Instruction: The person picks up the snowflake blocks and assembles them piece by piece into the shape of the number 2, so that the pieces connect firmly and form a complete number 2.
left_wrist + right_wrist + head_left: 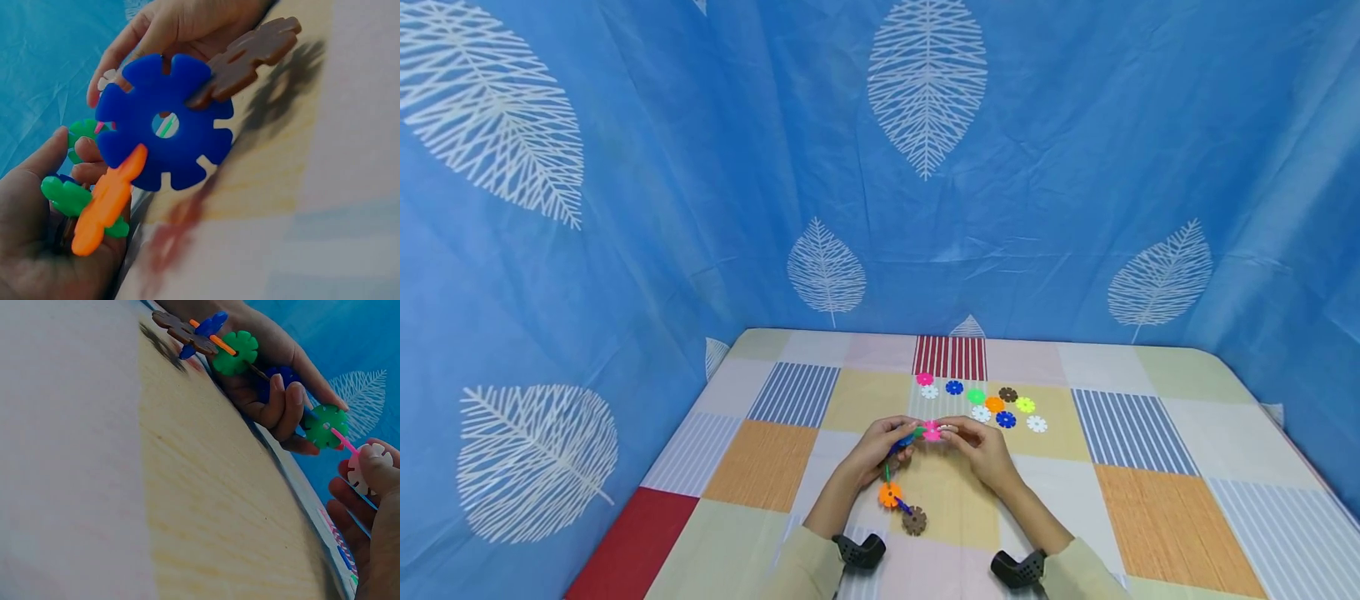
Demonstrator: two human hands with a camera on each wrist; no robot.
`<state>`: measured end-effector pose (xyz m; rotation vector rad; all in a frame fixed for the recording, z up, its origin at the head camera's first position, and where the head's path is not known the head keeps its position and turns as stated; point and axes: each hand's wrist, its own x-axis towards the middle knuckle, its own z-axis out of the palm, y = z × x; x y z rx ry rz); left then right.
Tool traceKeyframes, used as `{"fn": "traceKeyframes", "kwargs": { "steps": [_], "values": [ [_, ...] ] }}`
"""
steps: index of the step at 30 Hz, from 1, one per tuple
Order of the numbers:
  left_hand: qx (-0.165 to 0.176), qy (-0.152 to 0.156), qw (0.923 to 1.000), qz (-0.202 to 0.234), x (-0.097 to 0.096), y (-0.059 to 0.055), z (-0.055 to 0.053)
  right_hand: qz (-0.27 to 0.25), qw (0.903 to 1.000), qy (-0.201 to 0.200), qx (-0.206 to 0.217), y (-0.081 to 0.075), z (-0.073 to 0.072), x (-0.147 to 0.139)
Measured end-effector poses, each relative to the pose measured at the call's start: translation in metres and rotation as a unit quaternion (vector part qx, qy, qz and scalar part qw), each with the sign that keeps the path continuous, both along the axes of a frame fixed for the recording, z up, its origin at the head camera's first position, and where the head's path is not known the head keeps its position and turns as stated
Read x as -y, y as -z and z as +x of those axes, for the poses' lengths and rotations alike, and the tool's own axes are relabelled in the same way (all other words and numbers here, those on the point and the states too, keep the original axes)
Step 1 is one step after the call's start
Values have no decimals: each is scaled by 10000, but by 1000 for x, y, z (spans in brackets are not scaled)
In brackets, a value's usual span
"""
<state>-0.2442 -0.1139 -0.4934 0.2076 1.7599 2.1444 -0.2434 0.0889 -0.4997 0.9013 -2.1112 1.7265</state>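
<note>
A chain of slotted flower-shaped plastic discs runs between the two hands above the table. My left hand [871, 447] grips it, thumb and fingers around a green disc [320, 430] near the chain's upper end. A pink disc [932, 430] slots into that green one. At the far side of the pink disc, my right hand [988, 454] pinches a white disc [359, 479] between thumb and fingers. Below the left hand hang another green disc [242, 345], an orange disc [890, 495], a blue disc [134, 87] and a brown disc [913, 522] at the end. The left fingers partly hide the chain's middle.
Loose discs lie on the patchwork tablecloth [760, 533] beyond the hands, among them a pink disc [924, 379], a brown disc [1008, 394], a yellow disc [1026, 405] and a white disc [1037, 424]. A blue leaf-print curtain [985, 275] surrounds the table's back and sides.
</note>
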Motion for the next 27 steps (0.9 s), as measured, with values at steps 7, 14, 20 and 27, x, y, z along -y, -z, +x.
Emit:
{"fn": "traceKeyframes", "kwargs": {
  "steps": [7, 14, 20, 27],
  "values": [
    [94, 90, 9999, 38, 1, 8, -3, 222, 9997, 57, -117, 0, 2, 0],
    [145, -108, 9998, 109, -1, 20, -11, 73, 9995, 257, -157, -2, 3, 2],
    [146, -115, 9997, 170, -1, 20, -12, -197, 9993, 319, -43, -1, 3, 4],
    [175, 30, 9995, 251, 1, 21, -13, -577, 9981, 85, 195, 1, 3, 5]
  ]
}}
